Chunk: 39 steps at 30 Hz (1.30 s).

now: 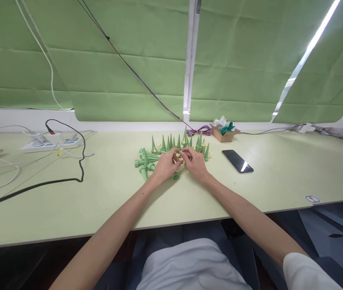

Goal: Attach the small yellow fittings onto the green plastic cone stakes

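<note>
My left hand (167, 163) and my right hand (195, 162) meet over a cluster of green plastic spikes. The fingers of both are bent in a pinch, and what lies between them is too small and covered to make out. Small yellow plastic pieces (184, 158) show just around the fingertips. Behind my hands several green cone-shaped spikes (200, 141) stand point up, some with yellow parts beside them. Left of my left hand, more green spikes (143, 163) lie in a heap. One green spike's round open end (175, 176) shows below my left wrist.
A black phone (238, 161) lies to the right. Behind it stands a small cardboard box (223, 136) holding clear plastic and something green. On the left are a white power strip (52, 144) and a black cable (82, 161). The table's front edge (171, 225) runs below my forearms.
</note>
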Tool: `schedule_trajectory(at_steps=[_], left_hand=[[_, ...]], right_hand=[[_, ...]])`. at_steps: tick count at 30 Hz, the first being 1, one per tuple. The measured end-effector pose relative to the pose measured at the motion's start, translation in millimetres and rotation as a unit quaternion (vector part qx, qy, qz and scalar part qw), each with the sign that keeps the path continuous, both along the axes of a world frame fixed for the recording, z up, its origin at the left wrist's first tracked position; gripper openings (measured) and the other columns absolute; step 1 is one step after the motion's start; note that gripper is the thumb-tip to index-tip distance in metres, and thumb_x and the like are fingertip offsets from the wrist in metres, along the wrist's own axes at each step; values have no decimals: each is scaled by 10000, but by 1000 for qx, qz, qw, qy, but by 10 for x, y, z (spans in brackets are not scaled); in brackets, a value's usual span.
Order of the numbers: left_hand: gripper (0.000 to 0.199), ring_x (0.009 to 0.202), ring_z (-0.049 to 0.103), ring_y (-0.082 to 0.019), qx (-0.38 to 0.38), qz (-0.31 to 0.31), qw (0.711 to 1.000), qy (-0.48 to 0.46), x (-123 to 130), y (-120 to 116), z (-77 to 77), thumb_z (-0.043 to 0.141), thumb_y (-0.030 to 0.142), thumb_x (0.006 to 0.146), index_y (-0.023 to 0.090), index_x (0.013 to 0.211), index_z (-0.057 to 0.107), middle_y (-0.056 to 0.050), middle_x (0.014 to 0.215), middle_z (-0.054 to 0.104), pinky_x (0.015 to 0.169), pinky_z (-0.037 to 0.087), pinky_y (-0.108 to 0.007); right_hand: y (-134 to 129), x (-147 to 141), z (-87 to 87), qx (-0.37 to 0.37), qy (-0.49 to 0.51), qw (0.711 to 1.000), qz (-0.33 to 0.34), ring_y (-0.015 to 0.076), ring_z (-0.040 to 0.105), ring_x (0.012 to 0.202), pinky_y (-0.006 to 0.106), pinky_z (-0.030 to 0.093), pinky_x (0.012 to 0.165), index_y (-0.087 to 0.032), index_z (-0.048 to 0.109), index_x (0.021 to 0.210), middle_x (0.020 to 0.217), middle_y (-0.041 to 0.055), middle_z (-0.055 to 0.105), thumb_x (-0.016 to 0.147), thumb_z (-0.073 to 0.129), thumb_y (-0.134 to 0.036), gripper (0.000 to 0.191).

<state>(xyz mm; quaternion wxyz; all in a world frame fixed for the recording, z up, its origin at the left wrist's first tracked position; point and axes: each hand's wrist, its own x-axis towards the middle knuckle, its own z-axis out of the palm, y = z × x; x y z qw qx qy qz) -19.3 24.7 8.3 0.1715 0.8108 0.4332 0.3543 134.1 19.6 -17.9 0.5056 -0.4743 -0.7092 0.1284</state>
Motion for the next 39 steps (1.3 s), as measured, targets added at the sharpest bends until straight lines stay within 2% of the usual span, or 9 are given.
schedule_trajectory(at_steps=[4,13,18,25,32,39], left_hand=[[156,732,631,-180,10,1,1000,1,4,-4,15,571,334,872,193,927,608,-29,811,692,653,455,-281],[165,682,604,-158,39,0,999,-3,-7,40,6,560,311,887,190,801,632,-19,762,693,683,446,-282],[157,704,615,-159,30,-1,999,-27,1,39,20,574,304,873,191,818,668,-17,784,709,719,469,-279],[182,702,607,-155,22,-8,999,-38,3,38,28,548,298,878,192,840,691,-17,808,718,736,472,-279],[274,668,561,-145,12,-31,997,-69,4,33,32,507,370,907,174,845,689,-32,823,711,653,441,-265],[283,644,530,-140,-3,-38,996,-86,2,39,30,510,375,900,166,814,679,-36,803,694,629,429,-259]], right_hand=[[-11,-10,14,-3,-20,1000,-11,152,571,514,274,451,637,-220,572,949,600,-27,646,978,438,-453,270],[-3,-11,7,-8,39,999,1,167,647,593,273,473,591,-229,510,884,734,16,684,970,424,-480,279],[-2,-8,21,-12,79,997,6,171,657,629,274,493,590,-235,470,857,732,18,664,965,424,-487,278],[5,8,22,8,70,997,-31,142,557,564,262,454,578,-226,472,837,682,1,594,977,393,-452,277],[20,8,15,33,84,995,-34,141,524,586,260,405,565,-219,471,799,693,9,577,964,421,-446,285],[-2,3,39,-10,104,994,-1,123,475,506,265,382,527,-219,492,804,676,-3,566,948,455,-484,303]])
